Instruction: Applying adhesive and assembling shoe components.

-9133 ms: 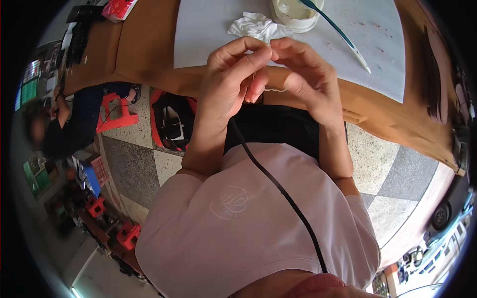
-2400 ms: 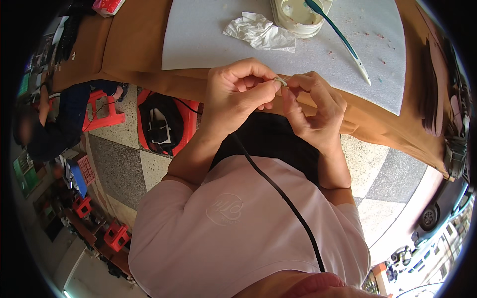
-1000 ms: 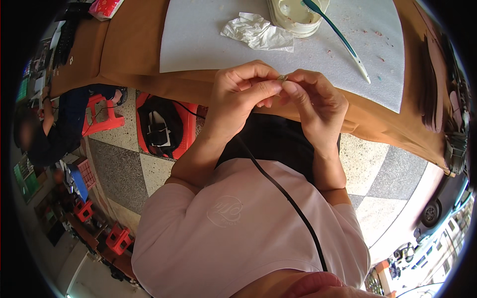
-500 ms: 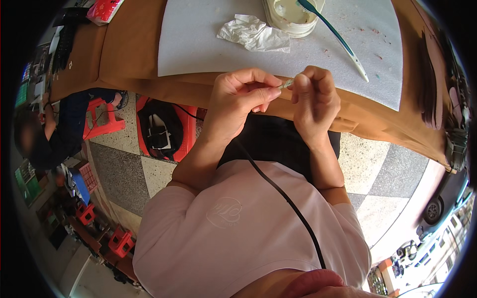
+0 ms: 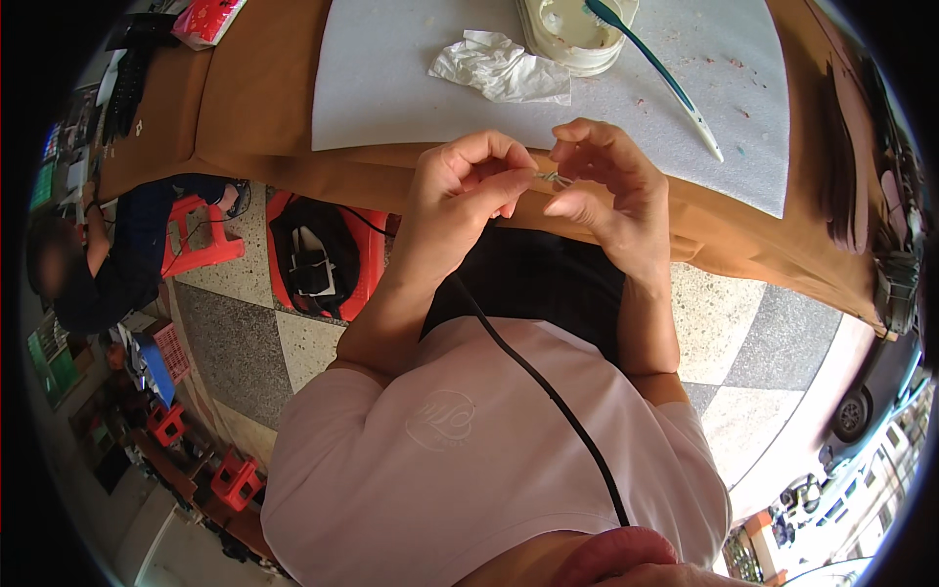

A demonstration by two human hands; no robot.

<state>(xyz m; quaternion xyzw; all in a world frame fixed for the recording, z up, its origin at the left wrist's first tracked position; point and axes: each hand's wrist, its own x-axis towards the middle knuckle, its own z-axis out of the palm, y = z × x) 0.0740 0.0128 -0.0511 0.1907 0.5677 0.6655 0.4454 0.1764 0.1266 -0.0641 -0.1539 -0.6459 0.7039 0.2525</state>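
Note:
Between thumb and fingertips, my left hand [image 5: 477, 186] pinches a small, thin, pale greenish-white piece [image 5: 555, 179], too small to name, with loops sticking out to the right. My right hand [image 5: 621, 196] is just beside it, thumb and fingers spread apart around the piece's free end, with no grip on it that I can see. Both hands are raised in front of the table's near edge. Beyond them on a white sheet [image 5: 391, 98] lie a crumpled tissue [image 5: 501, 68], a whitish tub [image 5: 587, 64] and a toothbrush [image 5: 665, 83] with a blue-green and white handle, its head resting over the tub's rim.
The table has a brown cover [image 5: 254, 108]. Small reddish crumbs dot the sheet's right part. A red packet [image 5: 207, 20] is at the far left. Below, a black bag [image 5: 315, 256] sits on a red stool [image 5: 374, 264]. Another person [image 5: 117, 245] sits at the left. A black cable [image 5: 548, 386] crosses my shirt.
My right thumb and fingers have come off the small piece and spread apart. My left hand keeps its pinch and has shifted slightly left.

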